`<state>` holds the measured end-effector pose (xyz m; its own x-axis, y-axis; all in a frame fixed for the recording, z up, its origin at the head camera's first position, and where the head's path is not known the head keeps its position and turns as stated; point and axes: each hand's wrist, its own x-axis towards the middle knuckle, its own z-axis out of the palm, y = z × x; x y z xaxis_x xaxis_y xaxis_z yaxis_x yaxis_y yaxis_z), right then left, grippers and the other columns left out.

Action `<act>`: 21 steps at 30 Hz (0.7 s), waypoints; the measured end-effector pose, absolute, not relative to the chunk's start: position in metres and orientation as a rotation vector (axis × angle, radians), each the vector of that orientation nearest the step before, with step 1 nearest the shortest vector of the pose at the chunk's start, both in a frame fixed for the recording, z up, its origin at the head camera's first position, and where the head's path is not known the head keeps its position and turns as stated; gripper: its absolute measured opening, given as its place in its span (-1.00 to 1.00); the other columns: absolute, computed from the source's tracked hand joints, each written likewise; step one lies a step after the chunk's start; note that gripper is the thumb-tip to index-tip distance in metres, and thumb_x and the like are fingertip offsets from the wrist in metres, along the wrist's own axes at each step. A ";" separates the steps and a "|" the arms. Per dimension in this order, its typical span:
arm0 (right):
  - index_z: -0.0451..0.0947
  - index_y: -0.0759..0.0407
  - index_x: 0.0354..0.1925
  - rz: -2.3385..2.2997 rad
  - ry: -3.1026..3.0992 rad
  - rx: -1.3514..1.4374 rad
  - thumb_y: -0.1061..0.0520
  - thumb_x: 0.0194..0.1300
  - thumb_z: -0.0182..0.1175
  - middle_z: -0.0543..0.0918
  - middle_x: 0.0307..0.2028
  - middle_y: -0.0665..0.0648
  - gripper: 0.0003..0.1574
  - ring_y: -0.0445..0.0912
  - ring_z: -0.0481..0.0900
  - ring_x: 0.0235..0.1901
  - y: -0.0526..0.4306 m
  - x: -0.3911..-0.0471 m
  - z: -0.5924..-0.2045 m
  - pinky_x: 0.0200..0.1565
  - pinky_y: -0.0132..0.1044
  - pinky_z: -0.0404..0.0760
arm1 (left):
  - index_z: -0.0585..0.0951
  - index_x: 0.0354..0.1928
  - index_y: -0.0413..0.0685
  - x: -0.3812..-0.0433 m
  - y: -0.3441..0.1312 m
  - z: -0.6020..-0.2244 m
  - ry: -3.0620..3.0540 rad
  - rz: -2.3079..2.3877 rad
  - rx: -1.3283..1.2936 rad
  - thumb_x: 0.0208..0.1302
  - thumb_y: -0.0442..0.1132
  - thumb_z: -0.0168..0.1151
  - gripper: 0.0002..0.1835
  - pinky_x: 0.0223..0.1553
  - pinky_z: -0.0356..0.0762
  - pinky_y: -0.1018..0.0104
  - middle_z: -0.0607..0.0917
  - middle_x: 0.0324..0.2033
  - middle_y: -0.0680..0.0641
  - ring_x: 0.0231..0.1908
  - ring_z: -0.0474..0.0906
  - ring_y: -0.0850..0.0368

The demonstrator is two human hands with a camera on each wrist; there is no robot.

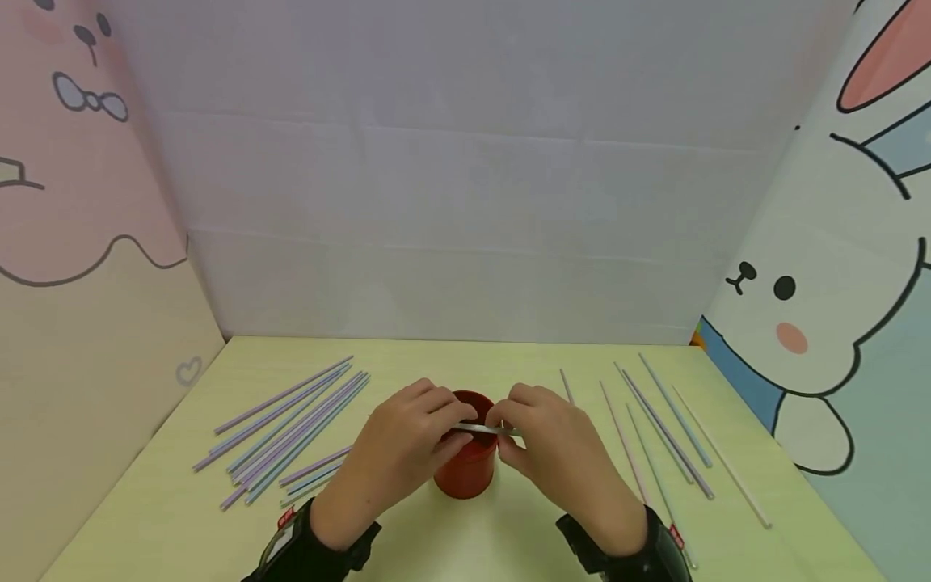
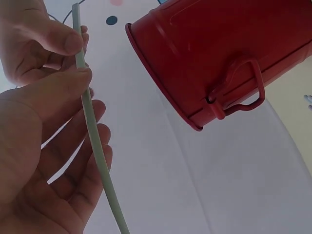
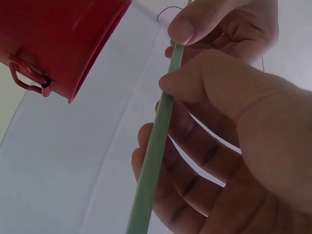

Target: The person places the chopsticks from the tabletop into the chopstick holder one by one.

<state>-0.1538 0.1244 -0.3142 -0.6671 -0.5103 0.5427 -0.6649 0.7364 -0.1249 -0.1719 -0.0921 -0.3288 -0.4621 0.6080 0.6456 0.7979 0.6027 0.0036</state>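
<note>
Both hands meet in front of a small red metal bucket [image 1: 465,475], holding one thin pale green stick [image 1: 478,428] crosswise over its near rim in the head view. My left hand [image 1: 407,444] pinches the stick between thumb and fingers. The right hand [image 1: 556,449] pinches it close by, the two thumbs near each other along its length. In the left wrist view the stick [image 2: 100,151] bends slightly. The red bucket [image 3: 53,39] has a wire handle loop on its side in the right wrist view. Its inside is mostly hidden behind the fingers.
Several purple and blue sticks [image 1: 298,436] lie in a loose bundle on the left of the pale yellow table [image 1: 465,550]. More sticks [image 1: 665,436], in purple, blue, pink and green, are spread on the right. A white backdrop [image 1: 465,242] and printed side panels enclose the table.
</note>
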 end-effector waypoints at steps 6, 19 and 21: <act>0.60 -0.04 -0.39 0.455 -2.437 0.920 0.24 -0.03 0.40 0.41 -0.46 -0.19 -0.77 -0.30 0.33 -0.44 0.120 -0.153 -0.317 -0.47 -0.45 0.45 | 0.65 -0.32 0.09 -0.170 -0.091 -0.333 -2.232 -0.408 -1.092 0.07 -0.18 0.45 -0.84 -0.35 0.50 0.44 0.63 -0.37 0.17 -0.37 0.38 0.25; 0.43 0.05 0.14 0.787 -2.368 0.863 0.14 0.14 0.34 0.51 -0.03 -0.05 -0.42 -0.14 0.44 -0.07 0.142 -0.175 -0.313 -0.13 -0.17 0.56 | 0.66 -0.33 0.06 -0.180 -0.110 -0.325 -2.257 -0.390 -0.924 0.05 -0.23 0.46 -0.84 -0.45 0.51 0.42 0.62 -0.41 0.13 -0.42 0.42 0.25; 0.30 0.05 0.25 0.967 -2.346 0.880 0.19 0.19 0.28 0.45 0.07 0.00 -0.32 -0.10 0.43 0.01 0.150 -0.182 -0.317 -0.04 -0.12 0.55 | 0.65 -0.33 0.04 -0.185 -0.115 -0.323 -2.246 -0.429 -0.870 0.05 -0.24 0.45 -0.85 -0.47 0.49 0.40 0.61 -0.42 0.13 -0.43 0.42 0.26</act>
<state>-0.1820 0.1503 -0.3172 -0.6940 -0.3851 0.6083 -0.7018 0.5502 -0.4525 -0.1845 -0.1151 -0.3235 -0.5446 0.4651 0.6979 0.6897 0.7218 0.0572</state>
